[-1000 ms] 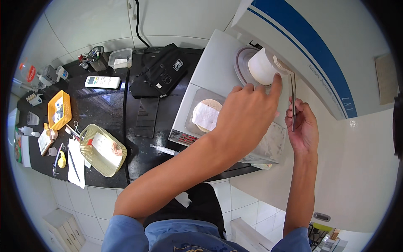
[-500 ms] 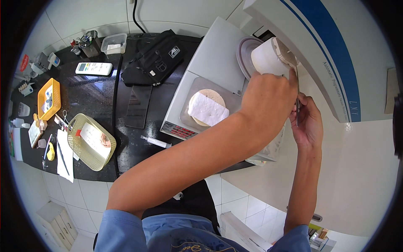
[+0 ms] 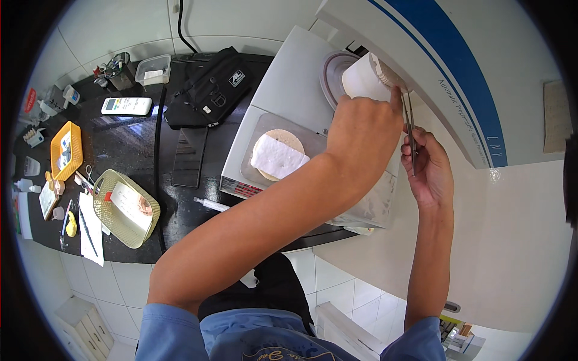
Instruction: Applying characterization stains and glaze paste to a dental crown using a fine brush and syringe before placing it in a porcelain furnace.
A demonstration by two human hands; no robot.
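Observation:
On the machine's round platform (image 3: 330, 81) stands a white cylinder (image 3: 359, 79), with a beige tooth-like row (image 3: 388, 73) along its right end. My left hand (image 3: 365, 129) reaches across beside the cylinder. Its fingers are mostly curled, and the index finger stretches to the lower end of the beige row. Whatever lies under the curled fingers is hidden. My right hand (image 3: 430, 165) grips metal tweezers (image 3: 411, 135) between thumb and fingers. Their tips point up, close to my left index finger and the beige row.
The machine's raised white head (image 3: 457, 78) hangs over the right side. A round pad with white cloth (image 3: 279, 157) lies on its tray. Leftward are a black bag (image 3: 214, 90), a phone (image 3: 189, 157), a syringe-like tube (image 3: 211, 204), a remote (image 3: 126, 106) and a basket (image 3: 126, 210).
The view has shifted slightly, moving the scene leftward. My right hand has turned the tweezers so that both arms show. My left hand stays by the cylinder.

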